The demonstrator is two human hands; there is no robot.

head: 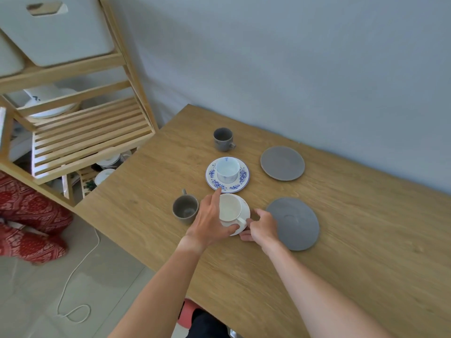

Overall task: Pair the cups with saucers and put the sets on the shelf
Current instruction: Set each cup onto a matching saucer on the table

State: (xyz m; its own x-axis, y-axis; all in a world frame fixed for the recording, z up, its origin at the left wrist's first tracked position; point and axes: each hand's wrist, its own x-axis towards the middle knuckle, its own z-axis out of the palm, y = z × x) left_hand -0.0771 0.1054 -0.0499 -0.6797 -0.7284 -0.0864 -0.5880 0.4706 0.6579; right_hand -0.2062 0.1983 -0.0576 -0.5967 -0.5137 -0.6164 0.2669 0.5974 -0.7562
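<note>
A white cup (230, 207) sits on a white saucer (246, 211) near the table's front. My left hand (210, 219) wraps the cup's left side, thumb on the saucer's near rim. My right hand (262, 226) pinches the saucer's right edge by the cup's handle. Behind them a blue-patterned cup (227, 168) stands on its matching saucer (241, 180). One grey cup (185, 208) stands left of my left hand, another grey cup (223, 139) at the back. Two grey saucers (282, 163) (294, 223) lie bare on the right.
A wooden slatted shelf (87, 135) stands left of the wooden table (353, 252); its middle level holds white dishes (48, 101) at the back, and lower levels hold more crockery (109, 162). White bins (56, 35) fill the top. A white cable (75, 272) lies on the floor.
</note>
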